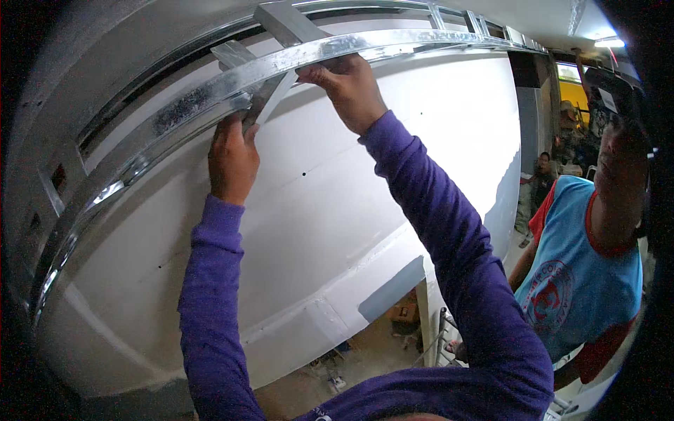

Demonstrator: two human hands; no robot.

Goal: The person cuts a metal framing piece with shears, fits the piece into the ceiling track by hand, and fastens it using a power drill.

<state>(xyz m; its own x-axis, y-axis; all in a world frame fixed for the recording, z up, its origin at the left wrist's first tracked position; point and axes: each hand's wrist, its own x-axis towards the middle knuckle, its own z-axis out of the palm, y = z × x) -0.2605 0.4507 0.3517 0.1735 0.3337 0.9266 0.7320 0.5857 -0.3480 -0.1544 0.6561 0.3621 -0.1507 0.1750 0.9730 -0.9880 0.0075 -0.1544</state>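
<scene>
In the head view, my left hand [234, 158] is closed around the lower end of a short metal channel [272, 97], which slants down below the long metal rail [316, 50] above the white wall panel [414, 119]. My right hand [349, 91] is partly curled at the rail's lower edge, thumb near the channel; its fingertips are hidden, so I can't tell how firmly they hold. I judge the channel could twist or slip if my left grip loosened, since I'm reaching overhead; its thin edges might cut my bare fingers. For writing, there's a round red emblem [551, 296] on the co-worker's blue shirt [590, 210]; the lettering on my purple top [379, 396] is cut off.
</scene>
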